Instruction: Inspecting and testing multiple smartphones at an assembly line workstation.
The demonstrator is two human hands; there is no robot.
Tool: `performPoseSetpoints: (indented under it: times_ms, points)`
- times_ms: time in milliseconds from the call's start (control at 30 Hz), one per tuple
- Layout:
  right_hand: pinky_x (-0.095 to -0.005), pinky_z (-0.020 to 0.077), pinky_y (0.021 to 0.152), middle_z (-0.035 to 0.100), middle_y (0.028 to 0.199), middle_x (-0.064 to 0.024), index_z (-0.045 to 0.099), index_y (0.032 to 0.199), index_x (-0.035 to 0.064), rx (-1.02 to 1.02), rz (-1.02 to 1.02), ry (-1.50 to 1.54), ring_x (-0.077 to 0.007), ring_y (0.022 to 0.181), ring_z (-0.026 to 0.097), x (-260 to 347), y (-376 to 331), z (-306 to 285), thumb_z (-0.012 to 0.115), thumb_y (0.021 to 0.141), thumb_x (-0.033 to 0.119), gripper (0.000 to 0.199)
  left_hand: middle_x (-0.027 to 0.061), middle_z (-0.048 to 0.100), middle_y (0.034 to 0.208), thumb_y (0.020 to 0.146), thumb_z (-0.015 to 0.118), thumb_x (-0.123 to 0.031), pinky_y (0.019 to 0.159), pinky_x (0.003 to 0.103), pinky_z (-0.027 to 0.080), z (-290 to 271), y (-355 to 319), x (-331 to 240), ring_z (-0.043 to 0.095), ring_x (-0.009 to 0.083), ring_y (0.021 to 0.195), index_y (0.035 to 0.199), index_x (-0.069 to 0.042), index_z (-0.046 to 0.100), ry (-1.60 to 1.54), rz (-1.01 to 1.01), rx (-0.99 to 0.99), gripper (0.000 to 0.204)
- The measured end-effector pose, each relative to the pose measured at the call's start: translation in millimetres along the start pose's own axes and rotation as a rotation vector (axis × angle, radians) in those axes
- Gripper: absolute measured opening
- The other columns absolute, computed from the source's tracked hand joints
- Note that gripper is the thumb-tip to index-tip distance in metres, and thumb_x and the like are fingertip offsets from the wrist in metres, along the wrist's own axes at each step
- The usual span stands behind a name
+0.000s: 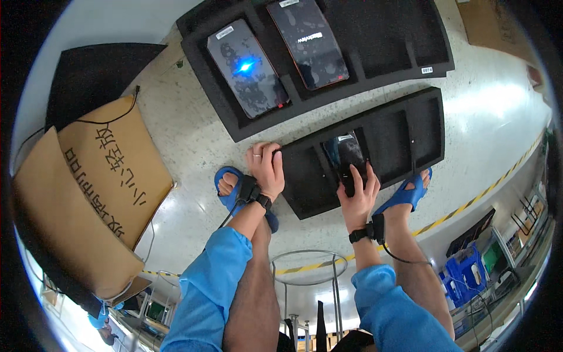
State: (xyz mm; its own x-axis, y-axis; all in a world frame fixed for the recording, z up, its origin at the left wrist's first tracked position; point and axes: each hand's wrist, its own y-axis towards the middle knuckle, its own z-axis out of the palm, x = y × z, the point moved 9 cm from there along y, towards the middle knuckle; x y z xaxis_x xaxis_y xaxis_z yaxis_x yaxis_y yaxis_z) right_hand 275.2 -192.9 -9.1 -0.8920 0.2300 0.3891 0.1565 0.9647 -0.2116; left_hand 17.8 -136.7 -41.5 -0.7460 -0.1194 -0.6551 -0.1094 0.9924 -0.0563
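My right hand [359, 196] grips the lower end of a black smartphone [343, 146], thumb on one side and fingers over the other. The phone lies at a compartment of the nearer black foam tray [390, 138]; how deep it sits I cannot tell. At the tray's left end, my left hand [267, 170] has its fingers curled on the edge. Beyond it lies a larger black foam tray [384, 58]. Two dark smartphones rest in its left compartments: one phone [246, 79] reflects a blue-white glare, and the other phone [311, 50] shows lit lettering.
An opened cardboard box [126, 170] stands on the left, beside a black sheet [97, 76]. Another carton [492, 26] is at the far right. Behind my legs are a round metal stool frame [309, 258] and blue plastic bins [466, 273]. Yellow-black tape [457, 211] crosses the floor.
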Motion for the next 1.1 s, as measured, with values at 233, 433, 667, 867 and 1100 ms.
performPoseSetpoints:
  times_ms: [233, 433, 667, 867, 1100]
  points:
    - [-0.0501, 0.0446, 0.103, 0.049, 0.141, -0.0198, 0.065, 0.125, 0.0187, -0.015, -0.012, 0.021, -0.0421, 0.121, 0.049, -1, -1, 2, 0.075, 0.073, 0.010, 0.053, 0.0145, 0.058, 0.105, 0.098, 0.052, -0.017, 0.088, 0.047, 0.040, 2, -1, 8, 0.052, 0.0369, 0.099, 0.101, -0.006, 0.062, -0.009, -0.021, -0.008, 0.015]
    - [-0.0496, 0.0439, 0.103, 0.049, 0.141, -0.0197, 0.066, 0.124, 0.0193, -0.033, -0.026, 0.011, -0.0418, 0.121, 0.050, -5, -2, 3, 0.075, 0.073, 0.011, 0.052, 0.0123, 0.057, 0.102, 0.095, 0.058, -0.016, 0.084, 0.046, 0.041, 6, -1, 10, 0.052, 0.0358, 0.094, 0.100, -0.007, 0.063, -0.026, 0.015, -0.030, 0.011]
    - [-0.0502, 0.0439, 0.103, 0.049, 0.142, -0.0194, 0.066, 0.124, 0.0204, -0.051, -0.040, 0.036, -0.0416, 0.121, 0.049, -6, -4, 3, 0.075, 0.074, 0.012, 0.052, 0.0133, 0.058, 0.104, 0.098, 0.055, -0.017, 0.086, 0.045, 0.041, 4, -1, 5, 0.051, 0.0353, 0.097, 0.101, -0.006, 0.063, -0.014, 0.006, -0.031, 0.014]
    - [-0.0521, 0.0422, 0.103, 0.047, 0.142, -0.0179, 0.062, 0.128, 0.0217, -0.067, -0.076, 0.038, -0.0412, 0.122, 0.048, -2, -7, 0, 0.076, 0.075, 0.015, 0.055, 0.0149, 0.057, 0.109, 0.098, 0.059, -0.022, 0.090, 0.047, 0.043, -3, 7, -4, 0.052, 0.0372, 0.101, 0.111, -0.006, 0.061, 0.081, 0.101, 0.223, 0.021]
    - [-0.0530, 0.0430, 0.098, 0.048, 0.142, -0.0172, 0.060, 0.128, 0.0210, -0.094, -0.098, 0.044, -0.0405, 0.120, 0.049, -10, -6, -6, 0.078, 0.072, 0.019, 0.059, 0.0201, 0.063, 0.118, 0.093, 0.067, -0.032, 0.092, 0.046, 0.049, -57, -2, -21, 0.061, 0.0383, 0.109, 0.121, -0.004, 0.060, 0.156, -0.105, 0.717, 0.040]
